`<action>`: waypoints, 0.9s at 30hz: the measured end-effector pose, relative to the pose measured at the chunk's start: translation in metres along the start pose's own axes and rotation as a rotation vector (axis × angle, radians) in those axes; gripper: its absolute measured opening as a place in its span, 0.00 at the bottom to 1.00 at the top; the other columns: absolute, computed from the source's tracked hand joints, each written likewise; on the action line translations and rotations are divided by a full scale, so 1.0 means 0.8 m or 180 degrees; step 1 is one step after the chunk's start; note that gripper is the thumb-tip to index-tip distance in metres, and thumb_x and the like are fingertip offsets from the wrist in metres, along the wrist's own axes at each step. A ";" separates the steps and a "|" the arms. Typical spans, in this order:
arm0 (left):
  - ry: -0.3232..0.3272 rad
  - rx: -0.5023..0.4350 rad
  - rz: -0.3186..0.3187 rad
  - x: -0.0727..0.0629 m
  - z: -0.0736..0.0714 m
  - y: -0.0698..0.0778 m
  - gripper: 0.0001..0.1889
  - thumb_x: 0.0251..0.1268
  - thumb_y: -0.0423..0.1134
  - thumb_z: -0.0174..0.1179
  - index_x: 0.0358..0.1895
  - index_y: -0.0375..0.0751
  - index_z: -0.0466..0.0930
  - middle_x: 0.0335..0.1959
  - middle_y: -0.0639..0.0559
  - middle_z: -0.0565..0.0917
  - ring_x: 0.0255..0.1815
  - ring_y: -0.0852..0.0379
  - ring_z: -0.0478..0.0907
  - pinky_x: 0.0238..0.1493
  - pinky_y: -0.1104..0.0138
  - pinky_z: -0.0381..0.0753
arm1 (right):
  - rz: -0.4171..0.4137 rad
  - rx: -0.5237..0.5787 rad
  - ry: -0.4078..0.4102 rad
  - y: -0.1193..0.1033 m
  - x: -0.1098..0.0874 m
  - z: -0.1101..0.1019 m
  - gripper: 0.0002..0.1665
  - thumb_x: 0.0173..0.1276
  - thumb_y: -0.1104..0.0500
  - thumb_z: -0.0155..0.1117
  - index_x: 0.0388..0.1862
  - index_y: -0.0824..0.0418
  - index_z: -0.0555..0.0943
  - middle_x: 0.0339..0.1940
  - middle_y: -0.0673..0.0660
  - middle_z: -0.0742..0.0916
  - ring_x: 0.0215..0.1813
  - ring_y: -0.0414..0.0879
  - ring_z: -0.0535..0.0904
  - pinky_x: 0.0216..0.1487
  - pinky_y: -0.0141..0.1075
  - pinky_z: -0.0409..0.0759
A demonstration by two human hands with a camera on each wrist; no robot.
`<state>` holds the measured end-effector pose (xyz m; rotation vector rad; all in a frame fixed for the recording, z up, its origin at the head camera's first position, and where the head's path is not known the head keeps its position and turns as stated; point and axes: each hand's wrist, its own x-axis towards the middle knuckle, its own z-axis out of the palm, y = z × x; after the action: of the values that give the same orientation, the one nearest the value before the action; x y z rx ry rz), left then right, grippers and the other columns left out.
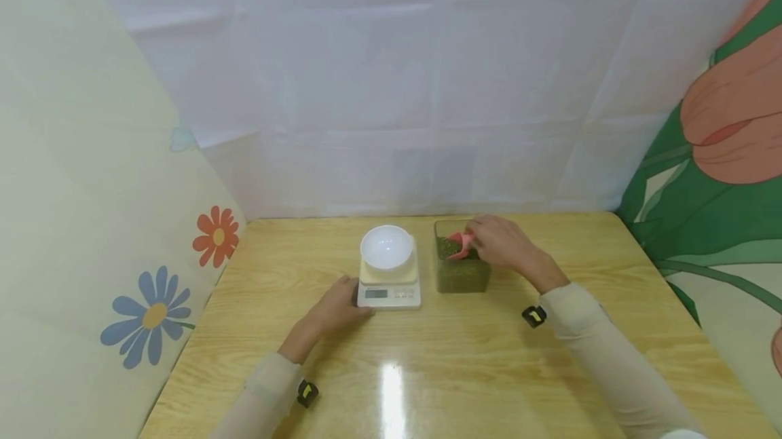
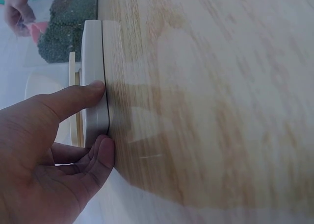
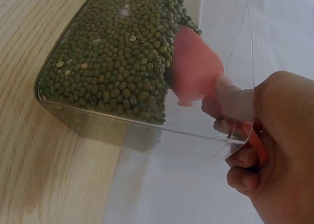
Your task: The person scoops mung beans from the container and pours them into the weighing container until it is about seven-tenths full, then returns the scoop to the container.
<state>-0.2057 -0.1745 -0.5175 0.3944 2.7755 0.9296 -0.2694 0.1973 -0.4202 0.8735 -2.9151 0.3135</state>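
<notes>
A white kitchen scale [image 1: 373, 302] with a small display stands on the table, and a white bowl [image 1: 387, 247] sits on its cream platform. My left hand [image 1: 337, 304] holds the scale's near left corner. In the left wrist view, its thumb lies on the scale's front side and the curled fingers are at the left side. To the right stands a clear plastic container [image 1: 462, 281] partly filled with green mung beans [image 3: 113, 57]. My right hand [image 3: 289, 131] grips a red scoop [image 3: 194, 67] by its handle inside the container, the scoop's mouth against the beans.
The wooden table [image 1: 452, 364] reaches toward me in front of the scale and container. A white cloth [image 1: 366, 86] hangs behind the table's back edge. Flower-patterned panels [image 1: 91, 222] stand on both sides. A small black device [image 1: 534, 316] is at each wrist.
</notes>
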 end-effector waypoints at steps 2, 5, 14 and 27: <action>-0.0003 -0.0017 -0.0011 0.000 0.000 0.000 0.32 0.62 0.43 0.78 0.67 0.35 0.80 0.48 0.47 0.81 0.49 0.53 0.76 0.63 0.50 0.83 | -0.0006 -0.0020 0.0012 0.000 -0.001 -0.001 0.10 0.75 0.62 0.68 0.49 0.66 0.86 0.47 0.61 0.90 0.48 0.58 0.86 0.50 0.53 0.88; -0.0019 -0.0045 -0.0026 -0.001 0.000 0.001 0.32 0.62 0.43 0.78 0.67 0.35 0.80 0.48 0.46 0.81 0.49 0.52 0.76 0.63 0.50 0.82 | 0.0023 -0.0009 0.0013 0.001 -0.001 -0.002 0.11 0.76 0.59 0.68 0.50 0.65 0.86 0.46 0.60 0.90 0.47 0.57 0.86 0.50 0.53 0.88; -0.0027 -0.0023 0.0006 0.000 0.000 -0.002 0.33 0.63 0.44 0.77 0.69 0.36 0.79 0.50 0.45 0.82 0.50 0.52 0.77 0.65 0.49 0.82 | 0.0060 0.0070 0.0108 0.007 -0.006 -0.001 0.12 0.77 0.57 0.67 0.50 0.64 0.86 0.47 0.59 0.90 0.48 0.58 0.86 0.50 0.54 0.87; -0.0015 -0.0013 0.0013 0.000 0.000 0.000 0.33 0.64 0.44 0.77 0.69 0.35 0.79 0.51 0.44 0.82 0.51 0.51 0.77 0.65 0.49 0.82 | 0.0239 0.0227 0.0160 0.015 -0.013 0.001 0.14 0.78 0.57 0.66 0.55 0.64 0.86 0.49 0.61 0.90 0.53 0.60 0.85 0.54 0.59 0.85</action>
<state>-0.2059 -0.1748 -0.5177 0.4014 2.7690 0.9339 -0.2675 0.2126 -0.4242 0.7545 -2.9112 0.4407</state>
